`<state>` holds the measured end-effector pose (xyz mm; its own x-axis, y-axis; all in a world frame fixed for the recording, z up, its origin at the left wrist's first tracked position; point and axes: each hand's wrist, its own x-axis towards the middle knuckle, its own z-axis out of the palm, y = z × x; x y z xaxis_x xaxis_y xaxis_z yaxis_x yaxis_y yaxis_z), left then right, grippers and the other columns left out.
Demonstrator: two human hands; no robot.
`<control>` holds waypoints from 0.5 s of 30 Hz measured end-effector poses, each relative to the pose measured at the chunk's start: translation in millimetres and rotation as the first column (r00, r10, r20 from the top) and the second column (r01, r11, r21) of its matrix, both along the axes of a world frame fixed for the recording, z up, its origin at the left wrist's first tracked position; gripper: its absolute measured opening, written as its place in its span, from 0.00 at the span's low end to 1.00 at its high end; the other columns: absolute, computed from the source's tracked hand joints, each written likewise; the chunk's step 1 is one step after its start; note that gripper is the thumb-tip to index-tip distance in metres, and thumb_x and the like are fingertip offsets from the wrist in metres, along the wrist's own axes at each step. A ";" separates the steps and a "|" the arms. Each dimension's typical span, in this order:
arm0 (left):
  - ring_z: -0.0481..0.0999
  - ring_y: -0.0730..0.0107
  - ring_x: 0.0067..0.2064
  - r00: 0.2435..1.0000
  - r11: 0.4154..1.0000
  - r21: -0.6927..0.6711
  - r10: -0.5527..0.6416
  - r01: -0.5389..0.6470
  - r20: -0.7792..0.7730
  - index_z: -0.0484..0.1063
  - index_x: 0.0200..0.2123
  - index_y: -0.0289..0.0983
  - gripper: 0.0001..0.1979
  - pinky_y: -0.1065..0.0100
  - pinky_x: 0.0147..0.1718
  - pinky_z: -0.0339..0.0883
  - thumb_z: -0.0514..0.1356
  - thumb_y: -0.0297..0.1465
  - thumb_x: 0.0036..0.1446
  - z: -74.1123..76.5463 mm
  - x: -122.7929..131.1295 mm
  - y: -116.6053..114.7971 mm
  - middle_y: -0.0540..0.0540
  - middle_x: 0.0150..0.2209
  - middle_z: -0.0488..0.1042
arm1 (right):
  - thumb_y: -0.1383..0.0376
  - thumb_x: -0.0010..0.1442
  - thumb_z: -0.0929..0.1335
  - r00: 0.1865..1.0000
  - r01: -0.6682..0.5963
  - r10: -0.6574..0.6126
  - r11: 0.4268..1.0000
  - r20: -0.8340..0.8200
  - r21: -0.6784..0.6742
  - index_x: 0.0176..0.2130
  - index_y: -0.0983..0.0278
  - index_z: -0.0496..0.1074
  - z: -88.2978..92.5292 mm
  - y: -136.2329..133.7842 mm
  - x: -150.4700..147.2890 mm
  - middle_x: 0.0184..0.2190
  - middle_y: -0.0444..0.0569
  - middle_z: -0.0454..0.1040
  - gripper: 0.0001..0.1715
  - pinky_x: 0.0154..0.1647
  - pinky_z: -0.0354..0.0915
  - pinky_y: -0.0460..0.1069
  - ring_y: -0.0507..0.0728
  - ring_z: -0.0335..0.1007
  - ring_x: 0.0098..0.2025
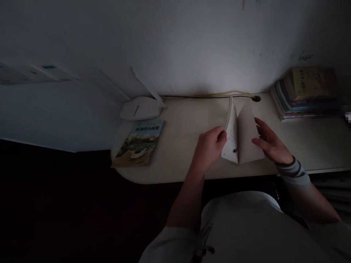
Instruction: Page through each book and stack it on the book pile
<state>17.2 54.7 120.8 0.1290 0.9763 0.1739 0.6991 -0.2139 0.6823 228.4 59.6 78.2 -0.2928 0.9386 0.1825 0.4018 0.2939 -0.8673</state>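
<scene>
An opened book (244,137) stands tilted over the front part of the desk, its pages parted in the middle. My left hand (210,146) is closed round the book's left side, thumb near the printed page. On the other side, my right hand (271,142) has thumb and fingers about the outer edge of a pale, blank-looking page or cover. Further left, a picture book (141,144) with an illustrated cover and dark title lies flat near the rounded desk end, apart from both hands.
A white router (141,108) with raised antennas sits behind the picture book. Yellow and black cables (214,95) run along the wall to a round hole (256,98) in the desk (181,160). A stack of books (304,95) stands at the back right. The room is dim.
</scene>
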 end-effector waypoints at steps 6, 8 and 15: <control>0.72 0.69 0.34 0.946 0.987 -0.081 0.155 -0.137 0.286 0.74 0.38 0.36 0.15 0.70 0.32 0.64 0.54 0.38 0.53 -29.5 -37.1 8.3 0.48 0.31 0.75 | 0.60 0.59 0.59 0.992 0.102 -0.112 0.985 -0.063 -0.142 0.68 0.63 0.35 -21.1 5.2 37.7 0.48 0.57 0.73 0.44 0.30 0.69 0.54 0.58 0.72 0.34; 0.74 0.66 0.37 0.893 0.972 -0.168 0.218 -0.164 0.393 0.74 0.41 0.36 0.17 0.69 0.34 0.66 0.56 0.40 0.52 -51.9 -50.5 7.3 0.47 0.34 0.76 | 0.60 0.57 0.61 0.990 0.112 -0.124 0.982 -0.067 -0.152 0.66 0.65 0.44 -34.4 3.5 48.0 0.43 0.55 0.74 0.42 0.28 0.67 0.51 0.56 0.70 0.32; 0.73 0.59 0.47 0.878 0.898 -0.267 0.413 -0.349 0.243 0.67 0.50 0.35 0.20 0.57 0.45 0.69 0.56 0.35 0.54 -105.6 -78.2 -7.8 0.38 0.49 0.72 | 0.61 0.54 0.63 0.979 0.196 -0.184 0.969 0.093 -0.152 0.62 0.71 0.57 -66.5 -4.8 56.7 0.35 0.51 0.73 0.38 0.33 0.68 0.52 0.54 0.67 0.30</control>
